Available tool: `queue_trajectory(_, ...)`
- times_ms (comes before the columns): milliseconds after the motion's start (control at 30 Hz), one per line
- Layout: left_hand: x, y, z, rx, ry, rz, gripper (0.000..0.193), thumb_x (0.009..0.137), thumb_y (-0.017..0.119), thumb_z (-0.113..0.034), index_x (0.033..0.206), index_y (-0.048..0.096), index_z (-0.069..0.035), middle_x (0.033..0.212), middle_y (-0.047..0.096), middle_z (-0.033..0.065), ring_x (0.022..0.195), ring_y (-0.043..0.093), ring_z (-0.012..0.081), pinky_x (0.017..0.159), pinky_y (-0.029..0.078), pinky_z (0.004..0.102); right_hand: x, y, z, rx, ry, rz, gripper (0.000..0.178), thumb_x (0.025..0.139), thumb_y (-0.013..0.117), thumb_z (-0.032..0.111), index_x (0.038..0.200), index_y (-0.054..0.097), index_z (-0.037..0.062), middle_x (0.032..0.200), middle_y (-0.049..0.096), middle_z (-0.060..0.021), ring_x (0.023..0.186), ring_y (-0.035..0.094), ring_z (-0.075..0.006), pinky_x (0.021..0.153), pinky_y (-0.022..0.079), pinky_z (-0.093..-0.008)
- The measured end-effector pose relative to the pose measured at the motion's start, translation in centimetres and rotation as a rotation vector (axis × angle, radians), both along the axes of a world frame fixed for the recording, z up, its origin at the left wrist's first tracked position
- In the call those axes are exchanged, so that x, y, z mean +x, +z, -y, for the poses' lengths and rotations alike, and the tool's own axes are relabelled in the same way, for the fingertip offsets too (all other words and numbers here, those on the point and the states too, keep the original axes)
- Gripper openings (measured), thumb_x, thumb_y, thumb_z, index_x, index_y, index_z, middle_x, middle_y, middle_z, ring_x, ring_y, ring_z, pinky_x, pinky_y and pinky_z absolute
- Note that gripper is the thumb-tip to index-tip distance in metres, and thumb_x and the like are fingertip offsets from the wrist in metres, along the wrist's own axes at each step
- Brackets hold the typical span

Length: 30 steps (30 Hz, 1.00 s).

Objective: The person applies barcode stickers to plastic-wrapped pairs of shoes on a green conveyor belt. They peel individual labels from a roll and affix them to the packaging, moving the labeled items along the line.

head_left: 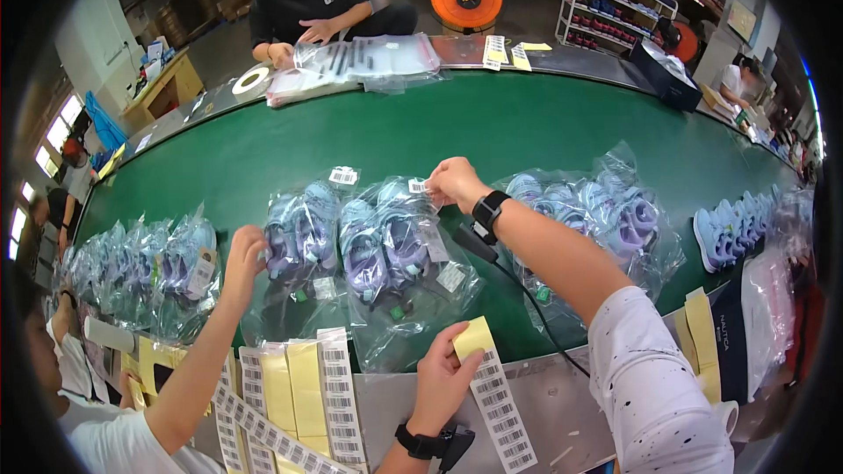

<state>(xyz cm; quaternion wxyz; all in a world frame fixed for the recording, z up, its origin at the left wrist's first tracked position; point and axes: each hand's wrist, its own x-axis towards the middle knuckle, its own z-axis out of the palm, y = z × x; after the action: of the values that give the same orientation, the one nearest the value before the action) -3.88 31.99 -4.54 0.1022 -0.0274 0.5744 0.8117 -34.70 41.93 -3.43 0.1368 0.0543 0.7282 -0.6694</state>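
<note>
My left hand (pixel 442 384) is closed on a strip of white barcode labels (pixel 502 412) with a yellow backing, held over the metal table edge. Farther off, my right hand (pixel 457 183) pinches at a small barcode label (pixel 418 185) at the top of a clear bag. In that bag lies a pair of light blue and purple children's shoes (pixel 383 246). Whether the label is stuck down, I cannot tell. Another bagged pair (pixel 301 233) sits just left, with a white label (pixel 343 175) above it. A co-worker's hand (pixel 247 254) reaches toward that pair from the left.
More bagged shoes (pixel 606 211) lie right of my forearm, others (pixel 145 254) far left. Unbagged shoes (pixel 733 224) stand at right. Label sheets (pixel 299 386) cover the near edge. A black cable (pixel 531 298) crosses the green belt (pixel 527 114). Across it, a person handles clear bags (pixel 360 61).
</note>
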Motion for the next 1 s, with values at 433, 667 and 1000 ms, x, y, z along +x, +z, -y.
queue_trajectory(433,0.5,-1.3,-0.3,-0.029,0.113,-0.075,0.027,0.09,0.063,-0.002,0.117,0.058,0.002,0.088,0.07,0.007,0.079,0.064,0.0068,0.068,0.051,0.0214,14.7,3.9,-20.0,0.613,-0.112,-0.49,0.049,0.082,0.068,0.016,0.126,0.055,0.0008,0.132,0.053,-0.015,0.123,0.049,-0.0251,0.104,0.036,-0.0355)
queue_trajectory(667,0.4,-0.7,-0.7,-0.121,0.007,-0.089,0.025,0.09,0.06,0.002,0.114,0.059,0.004,0.098,0.069,0.0096,0.084,0.064,0.009,0.072,0.051,0.0214,15.7,-3.1,-14.8,0.22,-0.162,-0.432,0.065,0.088,0.057,0.01,0.146,0.028,-0.0022,0.147,0.036,-0.0193,0.136,0.036,-0.0269,0.113,0.027,-0.0359)
queue_trajectory(1000,0.8,-0.1,0.4,-0.044,0.188,-0.059,0.021,0.091,0.06,0.001,0.112,0.059,0.005,0.096,0.069,0.0096,0.083,0.065,0.0095,0.073,0.051,0.0208,20.6,7.4,-6.4,0.385,0.514,-0.642,0.03,0.088,0.062,0.024,0.105,0.064,-0.002,0.103,0.065,-0.0228,0.095,0.063,-0.0367,0.08,0.05,-0.0399)
